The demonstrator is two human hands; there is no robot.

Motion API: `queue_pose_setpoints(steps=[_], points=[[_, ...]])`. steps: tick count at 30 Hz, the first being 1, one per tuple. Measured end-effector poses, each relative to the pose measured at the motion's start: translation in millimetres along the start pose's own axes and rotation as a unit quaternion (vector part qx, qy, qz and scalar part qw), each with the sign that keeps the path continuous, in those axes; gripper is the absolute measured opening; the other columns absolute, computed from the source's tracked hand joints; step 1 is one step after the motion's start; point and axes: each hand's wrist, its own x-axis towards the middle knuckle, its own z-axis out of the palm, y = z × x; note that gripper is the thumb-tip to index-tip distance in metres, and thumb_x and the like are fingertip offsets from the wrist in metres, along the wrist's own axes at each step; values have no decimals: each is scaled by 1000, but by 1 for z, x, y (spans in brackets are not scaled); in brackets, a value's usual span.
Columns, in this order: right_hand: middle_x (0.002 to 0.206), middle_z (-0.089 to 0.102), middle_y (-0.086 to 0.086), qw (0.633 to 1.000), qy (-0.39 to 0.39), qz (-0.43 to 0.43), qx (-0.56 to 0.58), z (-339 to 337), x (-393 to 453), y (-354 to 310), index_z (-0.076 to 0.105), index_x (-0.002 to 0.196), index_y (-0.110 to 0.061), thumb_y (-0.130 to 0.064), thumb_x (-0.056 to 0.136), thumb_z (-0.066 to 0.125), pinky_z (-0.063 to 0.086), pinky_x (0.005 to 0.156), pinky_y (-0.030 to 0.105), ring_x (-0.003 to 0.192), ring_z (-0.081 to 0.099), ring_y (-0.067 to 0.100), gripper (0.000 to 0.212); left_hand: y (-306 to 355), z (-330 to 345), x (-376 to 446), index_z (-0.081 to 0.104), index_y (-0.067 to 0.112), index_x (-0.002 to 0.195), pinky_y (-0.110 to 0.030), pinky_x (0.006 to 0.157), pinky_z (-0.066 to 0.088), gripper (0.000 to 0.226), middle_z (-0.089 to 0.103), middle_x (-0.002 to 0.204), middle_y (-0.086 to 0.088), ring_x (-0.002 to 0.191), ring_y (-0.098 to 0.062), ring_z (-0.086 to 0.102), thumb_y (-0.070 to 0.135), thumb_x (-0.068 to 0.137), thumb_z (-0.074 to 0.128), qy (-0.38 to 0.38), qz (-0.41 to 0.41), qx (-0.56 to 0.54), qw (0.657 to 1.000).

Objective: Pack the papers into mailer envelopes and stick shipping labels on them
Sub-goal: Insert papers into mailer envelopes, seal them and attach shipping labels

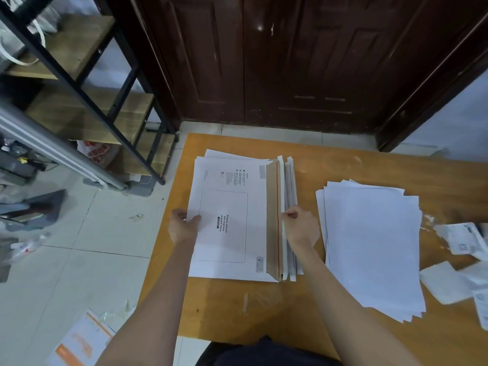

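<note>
Two hands at work on wooden counter (232, 307): left hand (183, 227) pinches top mailer envelope (229, 220) at left edge, right hand (301, 227) pinches flap side. Papers (372, 247) wait alongside. Risk: stack beneath shifts, flap creases.

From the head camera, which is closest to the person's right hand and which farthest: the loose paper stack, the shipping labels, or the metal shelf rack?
From the right hand, nearest first:
1. Paper stack, just to its right on the table.
2. Shipping labels, farther right, by the table's right edge.
3. Shelf rack, far off to the left, standing on the floor beyond the table.
</note>
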Motion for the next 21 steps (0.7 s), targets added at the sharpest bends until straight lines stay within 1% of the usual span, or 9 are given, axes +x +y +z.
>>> queue_pose_setpoints(steps=[3, 7, 9, 10, 12, 14, 17, 19, 21], points=[[84, 65, -3, 995, 12, 26, 92, -7, -1, -4, 65, 94, -15, -21, 91, 58, 36, 54, 20, 77, 57, 15, 10, 10, -4, -7, 47, 14, 105, -25, 57, 43, 30, 62, 98, -6, 76, -20, 57, 8, 84, 67, -28, -13, -106, 994], [76, 53, -3, 971, -5, 82, 226, -25, 4, 0, 51, 94, -12, -17, 93, 49, 37, 70, 29, 81, 52, 21, 6, 20, -1, -18, 46, 14, 103, -24, 58, 43, 30, 60, 82, 2, 73, -15, 55, 5, 84, 68, -79, -24, -174, 981], [78, 55, -6, 955, -27, 121, 270, -35, 6, 6, 53, 95, -13, -17, 89, 55, 40, 77, 32, 88, 53, 22, 8, 23, 7, -24, 47, 15, 104, -23, 60, 43, 30, 57, 83, 4, 73, -14, 53, 7, 84, 68, -87, -32, -171, 981], [84, 59, -4, 947, -44, 141, 286, -38, 6, 10, 56, 97, -14, -18, 86, 60, 42, 81, 33, 91, 54, 22, 13, 22, 11, -27, 47, 16, 105, -24, 62, 43, 31, 57, 85, 4, 74, -14, 53, 8, 84, 68, -91, -38, -166, 981], [98, 66, 3, 937, -80, 171, 294, -43, 3, 21, 63, 100, -12, -18, 79, 70, 47, 88, 35, 96, 59, 23, 22, 17, 20, -33, 48, 18, 106, -28, 68, 44, 32, 59, 95, -1, 81, -19, 54, 9, 83, 69, -103, -45, -148, 983], [103, 69, 9, 937, -95, 184, 281, -45, -1, 35, 69, 101, -5, -13, 75, 74, 51, 91, 36, 98, 64, 25, 28, 15, 28, -41, 49, 17, 108, -31, 73, 44, 32, 59, 103, -5, 87, -23, 54, 9, 83, 68, -103, -52, -119, 986], [101, 70, 11, 934, -92, 193, 285, -52, -3, 54, 69, 102, -2, -8, 75, 73, 52, 89, 36, 97, 65, 27, 27, 16, 39, -52, 51, 12, 114, -31, 75, 43, 35, 56, 104, -5, 89, -22, 53, 10, 84, 67, -102, -48, -73, 991], [98, 68, 7, 934, -96, 191, 288, -59, -1, 61, 68, 103, -6, -6, 77, 71, 52, 88, 35, 96, 64, 26, 26, 19, 46, -59, 51, 11, 113, -29, 75, 42, 34, 55, 105, -5, 89, -21, 51, 9, 84, 68, -109, -33, -46, 992], [103, 68, 5, 942, -102, 172, 269, -64, 2, 67, 66, 108, -10, -6, 79, 67, 51, 90, 36, 98, 62, 24, 29, 22, 53, -65, 52, 8, 115, -28, 76, 42, 36, 54, 106, -7, 89, -22, 51, 9, 83, 69, -113, -23, -28, 993]])
